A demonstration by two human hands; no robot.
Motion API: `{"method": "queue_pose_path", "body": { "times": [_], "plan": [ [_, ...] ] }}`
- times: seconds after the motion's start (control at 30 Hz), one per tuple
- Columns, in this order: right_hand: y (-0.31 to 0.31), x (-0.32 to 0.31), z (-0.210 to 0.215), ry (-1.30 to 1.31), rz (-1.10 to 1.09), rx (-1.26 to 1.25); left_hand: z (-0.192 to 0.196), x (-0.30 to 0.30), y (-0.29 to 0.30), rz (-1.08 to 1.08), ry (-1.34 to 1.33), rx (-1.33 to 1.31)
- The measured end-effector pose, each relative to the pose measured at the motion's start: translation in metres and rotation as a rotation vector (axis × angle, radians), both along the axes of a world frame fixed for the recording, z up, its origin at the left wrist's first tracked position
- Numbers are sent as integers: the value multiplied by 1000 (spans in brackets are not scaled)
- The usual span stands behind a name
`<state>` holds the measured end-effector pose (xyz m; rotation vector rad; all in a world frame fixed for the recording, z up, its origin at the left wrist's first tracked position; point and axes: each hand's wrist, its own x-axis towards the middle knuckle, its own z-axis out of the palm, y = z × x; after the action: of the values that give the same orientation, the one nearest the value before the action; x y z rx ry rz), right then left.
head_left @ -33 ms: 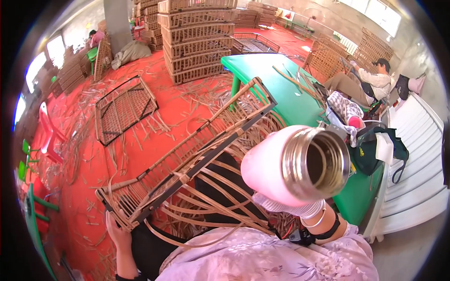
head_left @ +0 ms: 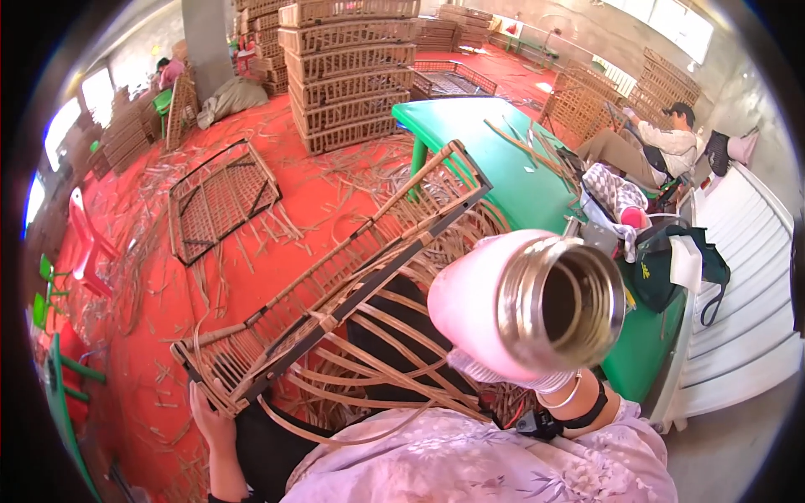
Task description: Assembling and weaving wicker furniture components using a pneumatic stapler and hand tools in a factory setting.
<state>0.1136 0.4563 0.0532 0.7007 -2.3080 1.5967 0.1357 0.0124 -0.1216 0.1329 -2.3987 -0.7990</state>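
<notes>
Basketwork on the wicker frame [head_left: 369,287] looks partway done: its black-bound edge and rows of upright slats are in place, while long loose strands [head_left: 436,394] trail from it, uncut and unwoven, so closing and trimming that portion seems to be what is left. The frame lies slanted across the person's lap, well short of the green table [head_left: 461,121]. The hands are apart. The left hand [head_left: 214,419] grips the frame's near corner, though some fingertips are hidden. The right hand [head_left: 478,369], pale-gloved, is closed around a pink flask [head_left: 470,306] raised in front of the work; most of that grip is out of sight. The flask's mouth is uncovered, its lid off. Beyond, a stack of crates [head_left: 348,80] looks complete.
</notes>
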Motion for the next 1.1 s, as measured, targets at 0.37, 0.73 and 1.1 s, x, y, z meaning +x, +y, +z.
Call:
{"method": "queue_pose_path", "body": {
  "times": [0.37,0.73,1.1],
  "plan": [
    [12,-16,16,132,196,-627,-5,1,-13,-17,-113,12],
    [6,-23,53,371,163,-510,-3,4,-20,-132,-89,32],
    [6,-14,85,423,210,-495,-38,5,-42,-74,16,-204]
  ]
}}
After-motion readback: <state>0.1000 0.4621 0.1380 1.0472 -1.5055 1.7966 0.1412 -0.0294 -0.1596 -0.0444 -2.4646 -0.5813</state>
